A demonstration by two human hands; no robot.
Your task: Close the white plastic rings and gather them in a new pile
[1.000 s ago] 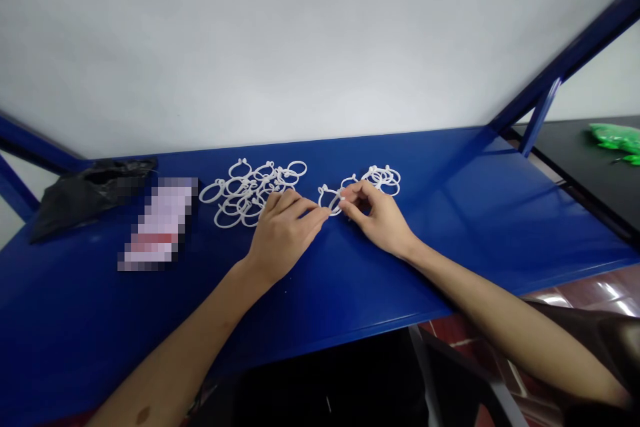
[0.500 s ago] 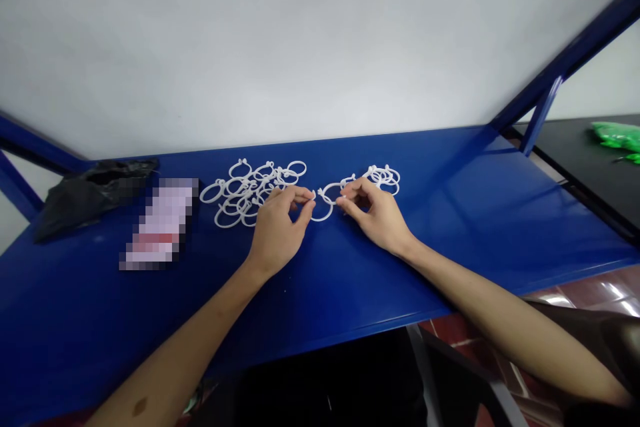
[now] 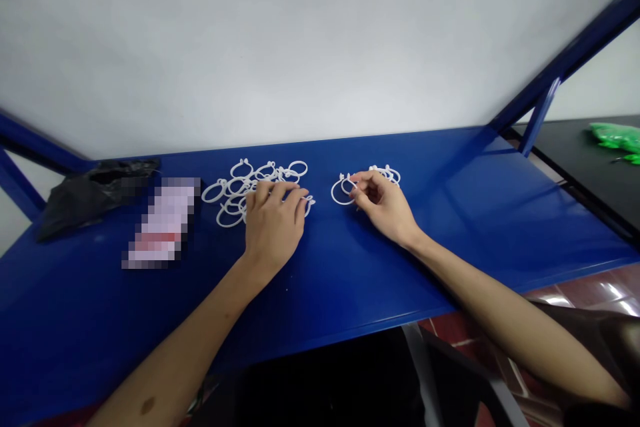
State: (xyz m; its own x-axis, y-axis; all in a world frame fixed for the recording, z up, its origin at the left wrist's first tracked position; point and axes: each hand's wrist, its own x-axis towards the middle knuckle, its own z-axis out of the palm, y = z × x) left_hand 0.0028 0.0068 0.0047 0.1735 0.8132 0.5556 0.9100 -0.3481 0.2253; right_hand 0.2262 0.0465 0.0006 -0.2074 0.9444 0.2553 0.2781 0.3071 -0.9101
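A pile of white plastic curtain rings (image 3: pixel 215 191), with small knobs at their ends, lies on the blue table. My left hand (image 3: pixel 275 217) rests over the right side of this pile, palm down with its fingers apart, hiding several rings. By its fingertips shows the knobbed end of one ring. Between thumb and fingers, my right hand (image 3: pixel 383 203) pinches a single white curtain ring (image 3: pixel 333 193) by its right side. Behind that hand sits a smaller group of white rings (image 3: pixel 395 175), partly covered by the fingers.
To the left of the pile lies a flat, pixelated pinkish object (image 3: pixel 165 213). A crumpled black plastic bag (image 3: pixel 75 203) is at the table's far left. Blue metal posts (image 3: pixel 540 113) frame the table (image 3: pixel 450 213). A green item (image 3: pixel 617 137) lies on a black surface at the right.
My left hand has moved left, away from the ring near its fingertips, and spread over the pile. My right hand has shifted slightly right, with one ring in its pinch.
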